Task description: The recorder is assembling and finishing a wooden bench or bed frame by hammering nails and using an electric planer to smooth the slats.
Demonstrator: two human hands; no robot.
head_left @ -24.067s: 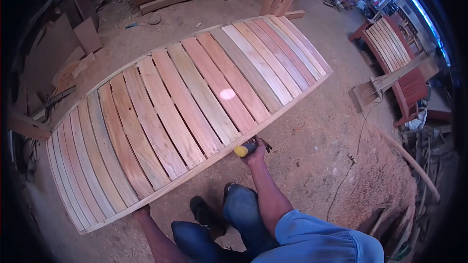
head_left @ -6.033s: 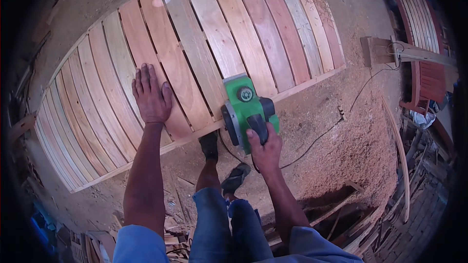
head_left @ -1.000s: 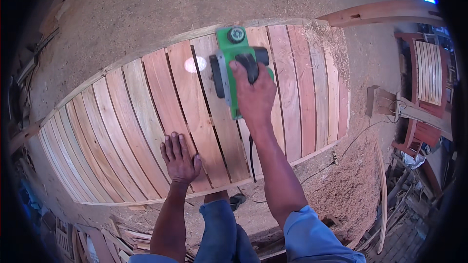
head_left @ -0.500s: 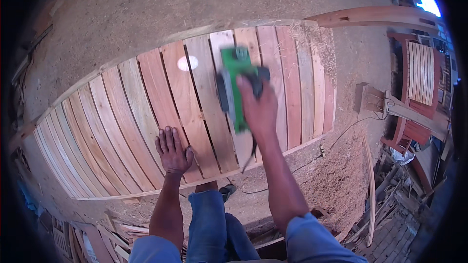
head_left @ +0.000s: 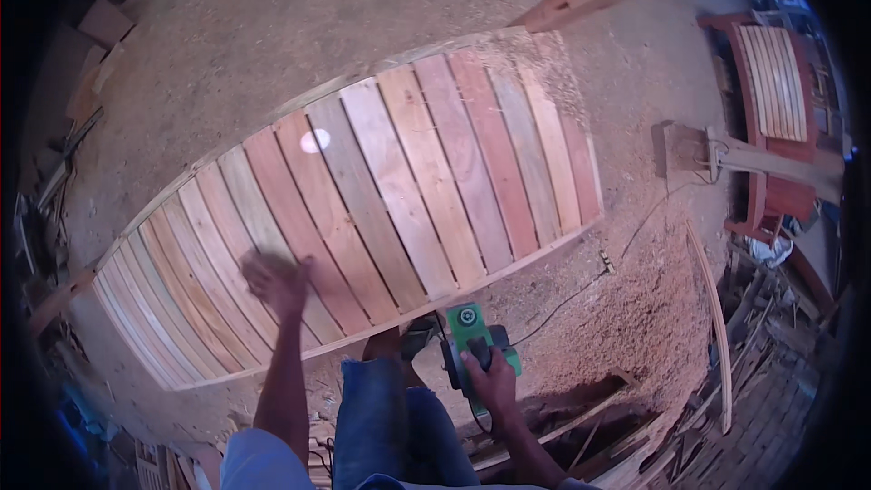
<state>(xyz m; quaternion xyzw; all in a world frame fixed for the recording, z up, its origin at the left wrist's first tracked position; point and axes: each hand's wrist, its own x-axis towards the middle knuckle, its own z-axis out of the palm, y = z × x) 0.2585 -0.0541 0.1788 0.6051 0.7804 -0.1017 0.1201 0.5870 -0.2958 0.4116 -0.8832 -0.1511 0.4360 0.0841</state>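
At five o'clock from the middle of the slatted panel (head_left: 404,195), just off its near edge, the right hand (head_left: 493,383) grips a green power planer (head_left: 466,334) that looks heavy and rigid, best held by its black handle (head_left: 480,354). The left hand (head_left: 277,281), blurred, empty and unclenched, is over boards toward eight o'clock.

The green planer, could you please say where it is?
In the head view, the right hand holds the green planer right of the knees, just off the slatted panel.
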